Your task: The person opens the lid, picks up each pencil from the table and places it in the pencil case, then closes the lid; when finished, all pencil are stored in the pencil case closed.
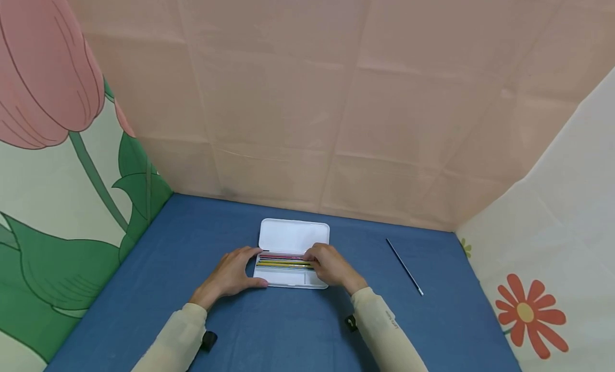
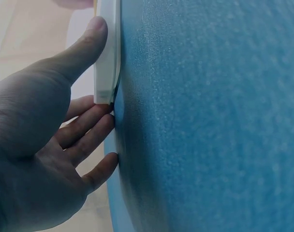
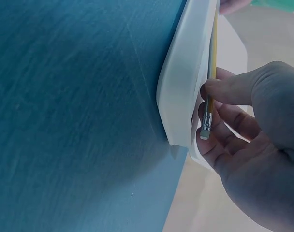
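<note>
An opened white pencil case (image 1: 283, 277) lies on the blue cloth in the head view, its lid (image 1: 294, 237) tipped back. Several coloured pencils, red, yellow and dark ones, lie lengthwise inside. My left hand (image 1: 230, 273) holds the case's left end, thumb at the near corner and fingers at the far side. With thumb and fingertips, my right hand (image 1: 333, 265) pinches a yellow pencil (image 3: 213, 53) near its eraser end, over the right part of the case. In the right wrist view its metal band and pale eraser (image 3: 205, 134) stick out past the thumb.
A dark pencil (image 1: 403, 265) with a white end lies slantwise on the blue tablecloth (image 1: 298, 329), right of the case. A beige sheet (image 1: 312, 94) hangs behind the table. Flower-printed sheets stand at the left and right sides.
</note>
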`<state>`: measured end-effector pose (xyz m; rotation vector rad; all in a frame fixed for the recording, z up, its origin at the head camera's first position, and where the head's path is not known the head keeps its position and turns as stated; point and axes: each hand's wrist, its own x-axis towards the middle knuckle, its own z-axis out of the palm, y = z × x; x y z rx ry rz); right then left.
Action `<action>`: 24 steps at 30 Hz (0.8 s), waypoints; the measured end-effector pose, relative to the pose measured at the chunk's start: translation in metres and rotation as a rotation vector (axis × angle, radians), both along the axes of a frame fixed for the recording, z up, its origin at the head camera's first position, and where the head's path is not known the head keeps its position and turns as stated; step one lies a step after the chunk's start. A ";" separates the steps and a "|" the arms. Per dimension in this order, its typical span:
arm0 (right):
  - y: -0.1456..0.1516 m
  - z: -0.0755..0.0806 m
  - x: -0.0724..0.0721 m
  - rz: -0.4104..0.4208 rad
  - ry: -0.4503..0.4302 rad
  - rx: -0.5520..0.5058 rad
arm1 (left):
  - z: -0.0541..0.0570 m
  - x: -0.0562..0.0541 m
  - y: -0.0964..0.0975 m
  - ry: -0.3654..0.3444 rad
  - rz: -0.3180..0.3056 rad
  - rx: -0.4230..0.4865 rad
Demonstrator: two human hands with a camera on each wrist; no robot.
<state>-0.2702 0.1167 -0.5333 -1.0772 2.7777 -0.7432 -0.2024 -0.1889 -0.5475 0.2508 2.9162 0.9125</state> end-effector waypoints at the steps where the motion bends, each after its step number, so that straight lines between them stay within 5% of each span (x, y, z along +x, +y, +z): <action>1: -0.001 0.000 0.000 0.001 -0.003 0.000 | 0.000 0.000 0.000 0.000 0.000 0.000; 24: -0.002 -0.004 0.000 0.005 0.000 0.008 | 0.000 0.000 0.001 0.000 -0.005 0.007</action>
